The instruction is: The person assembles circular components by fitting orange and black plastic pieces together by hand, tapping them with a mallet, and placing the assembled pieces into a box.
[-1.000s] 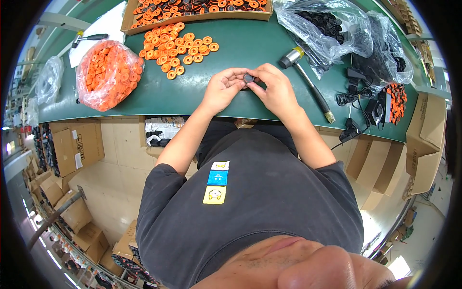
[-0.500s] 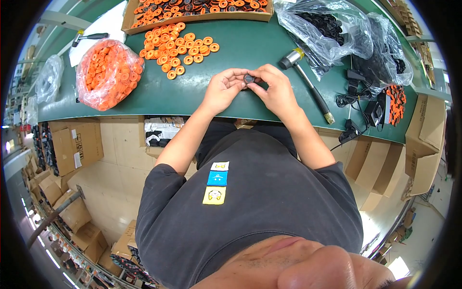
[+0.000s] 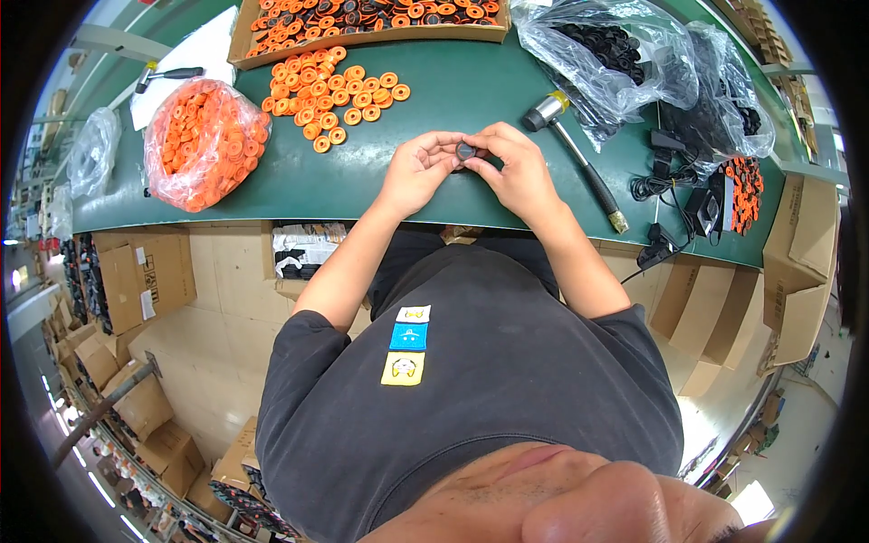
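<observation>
Between my two hands, just above the green table (image 3: 362, 172), is a small round black cap (image 3: 465, 151). My left hand (image 3: 422, 169) pinches it from the left with thumb and fingertips. From the other side the thumb and fingers of my right hand (image 3: 513, 163) close on it too. Whether an orange ring sits beneath the cap is hidden by my fingers. Ahead and to the left lie many loose orange rings (image 3: 348, 95). A mallet (image 3: 579, 154) with a black handle rests to the right of my right hand.
A clear bag of orange rings (image 3: 206, 145) stands at the left. Behind the loose rings is a cardboard tray (image 3: 380, 40) of orange and black pieces. Bags of black caps (image 3: 615, 63) lie at the far right, near a cabled device (image 3: 701, 208). A second mallet (image 3: 167, 75) lies far left.
Both hands keep their pinch on the black cap, in nearly the same place. The whole view has shifted very slightly; nothing else visibly differs.
</observation>
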Demonstrator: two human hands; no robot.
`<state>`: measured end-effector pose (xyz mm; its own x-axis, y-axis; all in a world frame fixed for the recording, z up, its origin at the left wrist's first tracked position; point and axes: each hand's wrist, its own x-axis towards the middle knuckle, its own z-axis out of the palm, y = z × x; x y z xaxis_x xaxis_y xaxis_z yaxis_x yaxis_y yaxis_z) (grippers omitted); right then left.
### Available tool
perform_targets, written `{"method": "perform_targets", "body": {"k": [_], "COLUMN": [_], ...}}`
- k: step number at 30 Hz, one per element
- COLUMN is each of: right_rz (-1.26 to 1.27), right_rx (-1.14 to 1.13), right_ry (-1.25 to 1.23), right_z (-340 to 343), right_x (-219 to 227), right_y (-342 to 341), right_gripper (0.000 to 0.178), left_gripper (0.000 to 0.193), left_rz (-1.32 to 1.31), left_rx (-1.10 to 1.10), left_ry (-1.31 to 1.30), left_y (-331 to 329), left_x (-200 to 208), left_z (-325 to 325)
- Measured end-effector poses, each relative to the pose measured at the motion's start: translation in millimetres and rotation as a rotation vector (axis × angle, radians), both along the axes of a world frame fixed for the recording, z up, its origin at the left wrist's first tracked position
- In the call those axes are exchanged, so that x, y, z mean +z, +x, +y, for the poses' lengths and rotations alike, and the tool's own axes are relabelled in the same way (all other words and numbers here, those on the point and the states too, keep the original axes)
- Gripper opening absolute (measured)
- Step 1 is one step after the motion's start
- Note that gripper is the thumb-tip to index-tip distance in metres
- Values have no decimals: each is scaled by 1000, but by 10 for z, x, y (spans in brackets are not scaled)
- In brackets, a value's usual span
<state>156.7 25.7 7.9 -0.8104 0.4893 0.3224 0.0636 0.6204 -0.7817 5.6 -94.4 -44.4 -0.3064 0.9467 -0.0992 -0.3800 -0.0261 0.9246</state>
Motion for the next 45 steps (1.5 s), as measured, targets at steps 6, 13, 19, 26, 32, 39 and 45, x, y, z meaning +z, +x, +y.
{"method": "perform_targets", "body": {"k": [6,13,19,26,32,39,45], "right_rz": [-6,-14,-38,-9,22,113,18], "right_rx": [-6,-1,5,1,-7,-87,-123], "right_ry": [-9,15,17,75,-11,-450,-400], "right_z": [-2,-5,-9,-32,-74,-91,-105], "right_x": [-12,4,16,-5,-142,-341,-252], "right_y": [10,27,38,42,63,58,71], "right_gripper": [32,33,32,31,30,32,26], "left_gripper": [34,34,36,29,25,23,22], "left_rz": [7,-5,4,53,129,313,591], "left_rx": [-9,-29,-37,-21,61,134,223], "left_ry": [15,16,11,36,7,61,113], "left_y": [0,0,-2,21,116,160,177], "left_x": [-23,-1,-5,30,46,-1,74], "left_z": [4,-4,-3,-6,21,-3,21]}}
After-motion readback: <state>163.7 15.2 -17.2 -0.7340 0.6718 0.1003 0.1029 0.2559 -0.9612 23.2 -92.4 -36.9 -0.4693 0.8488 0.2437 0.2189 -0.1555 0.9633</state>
